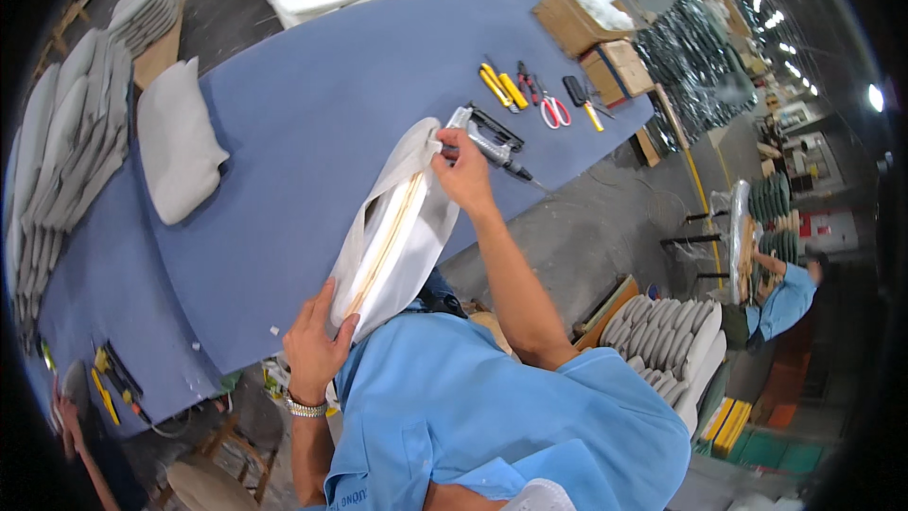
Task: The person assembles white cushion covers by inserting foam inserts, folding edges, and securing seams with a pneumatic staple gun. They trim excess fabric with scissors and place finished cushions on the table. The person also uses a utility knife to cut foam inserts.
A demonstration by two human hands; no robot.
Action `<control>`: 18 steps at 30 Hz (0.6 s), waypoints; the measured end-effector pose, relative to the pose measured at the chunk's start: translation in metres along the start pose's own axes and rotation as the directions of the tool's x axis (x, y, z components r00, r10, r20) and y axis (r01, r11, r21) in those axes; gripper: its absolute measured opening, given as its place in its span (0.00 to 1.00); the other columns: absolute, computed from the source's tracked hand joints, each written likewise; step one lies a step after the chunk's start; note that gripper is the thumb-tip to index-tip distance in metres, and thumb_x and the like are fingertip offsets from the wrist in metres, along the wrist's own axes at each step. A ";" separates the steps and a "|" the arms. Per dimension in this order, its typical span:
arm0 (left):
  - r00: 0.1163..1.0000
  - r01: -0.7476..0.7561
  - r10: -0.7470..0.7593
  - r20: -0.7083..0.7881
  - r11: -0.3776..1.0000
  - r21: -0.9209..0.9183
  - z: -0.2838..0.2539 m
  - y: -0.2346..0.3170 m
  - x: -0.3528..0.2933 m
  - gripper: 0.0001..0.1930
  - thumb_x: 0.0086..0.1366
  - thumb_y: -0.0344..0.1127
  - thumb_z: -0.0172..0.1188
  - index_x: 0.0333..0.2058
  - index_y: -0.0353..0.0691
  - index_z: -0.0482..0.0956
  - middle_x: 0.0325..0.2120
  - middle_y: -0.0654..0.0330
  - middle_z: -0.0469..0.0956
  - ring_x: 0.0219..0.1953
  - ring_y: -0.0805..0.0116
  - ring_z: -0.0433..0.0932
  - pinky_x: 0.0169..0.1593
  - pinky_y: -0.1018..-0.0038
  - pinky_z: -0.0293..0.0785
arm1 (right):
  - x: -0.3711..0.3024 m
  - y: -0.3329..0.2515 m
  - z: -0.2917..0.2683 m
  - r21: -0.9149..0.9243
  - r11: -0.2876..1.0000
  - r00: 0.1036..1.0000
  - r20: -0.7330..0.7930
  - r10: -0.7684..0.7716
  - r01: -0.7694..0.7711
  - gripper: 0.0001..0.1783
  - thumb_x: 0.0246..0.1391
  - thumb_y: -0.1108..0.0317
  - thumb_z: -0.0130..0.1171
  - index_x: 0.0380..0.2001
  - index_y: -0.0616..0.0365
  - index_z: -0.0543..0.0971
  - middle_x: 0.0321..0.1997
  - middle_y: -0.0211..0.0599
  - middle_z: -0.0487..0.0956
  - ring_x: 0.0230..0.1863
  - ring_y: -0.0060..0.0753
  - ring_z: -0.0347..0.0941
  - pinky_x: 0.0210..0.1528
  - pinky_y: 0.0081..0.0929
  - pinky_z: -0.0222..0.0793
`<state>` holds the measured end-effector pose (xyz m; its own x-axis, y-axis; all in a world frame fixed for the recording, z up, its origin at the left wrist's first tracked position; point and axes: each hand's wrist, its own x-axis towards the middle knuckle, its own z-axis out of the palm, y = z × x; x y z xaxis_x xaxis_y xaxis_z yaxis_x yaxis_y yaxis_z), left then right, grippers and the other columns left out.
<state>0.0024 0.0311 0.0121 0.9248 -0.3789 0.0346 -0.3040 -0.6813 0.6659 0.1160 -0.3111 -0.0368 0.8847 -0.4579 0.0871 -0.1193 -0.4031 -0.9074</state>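
Note:
A seat cushion (440, 227) stands on edge in front of me, its light grey fabric cover wrapped partly round a white pad with a tan, wood-like strip showing along it. At its near end my left hand (317, 345) grips the cushion, the thumb on one side and the fingers on the other. Up at the far end my right hand (461, 170) pinches the edge of the cover between thumb and fingers. Just beyond that hand a staple gun (490, 140) with an air hose fitting lies on the blue table (284, 114).
Yellow-handled cutters (501, 87), red-handled scissors (554, 112) and a screwdriver (594, 115) lie at the table's far right, near cardboard boxes (615, 71). A finished grey cushion (178, 142) and stacked cushions (71, 142) are at left. Another person's hand (68, 421) shows lower left.

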 end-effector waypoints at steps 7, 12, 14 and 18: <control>0.967 -0.153 0.137 0.213 0.986 0.061 0.036 0.035 0.098 0.35 0.65 0.45 0.65 0.69 0.48 0.66 0.55 0.52 0.79 0.44 0.45 0.84 0.43 0.55 0.81 | -0.025 0.005 -0.012 -0.198 0.978 0.996 -0.052 -0.071 0.059 0.19 0.58 0.68 0.58 0.53 0.56 0.75 0.46 0.47 0.83 0.41 0.47 0.84 0.45 0.41 0.79; 0.930 -0.350 0.345 0.128 0.936 0.021 0.084 0.049 0.176 0.32 0.66 0.41 0.62 0.68 0.48 0.68 0.57 0.55 0.77 0.44 0.46 0.84 0.44 0.53 0.81 | -0.032 0.019 -0.004 -0.285 0.938 0.969 -0.088 -0.231 0.197 0.20 0.58 0.70 0.56 0.54 0.56 0.74 0.45 0.53 0.81 0.42 0.60 0.80 0.45 0.50 0.76; 0.925 -0.349 0.343 0.162 0.937 0.011 0.095 0.069 0.196 0.30 0.65 0.39 0.62 0.66 0.47 0.71 0.58 0.55 0.77 0.48 0.47 0.83 0.47 0.53 0.80 | -0.034 0.019 -0.017 -0.322 0.933 0.980 -0.068 -0.189 0.157 0.18 0.59 0.68 0.55 0.52 0.56 0.73 0.46 0.54 0.80 0.45 0.63 0.78 0.45 0.54 0.74; 0.925 -0.370 0.366 0.105 0.929 0.019 0.119 0.081 0.218 0.23 0.66 0.38 0.61 0.60 0.44 0.79 0.58 0.54 0.78 0.51 0.46 0.81 0.52 0.54 0.78 | -0.030 0.021 -0.029 -0.317 0.945 0.995 -0.027 -0.094 0.081 0.15 0.60 0.66 0.55 0.49 0.56 0.72 0.44 0.53 0.81 0.46 0.64 0.78 0.44 0.57 0.73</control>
<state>0.1525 -0.1811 -0.0149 0.7197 -0.6657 0.1970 -0.6289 -0.5049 0.5912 0.0737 -0.3290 -0.0463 0.8797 -0.4390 0.1830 -0.1843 -0.6693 -0.7198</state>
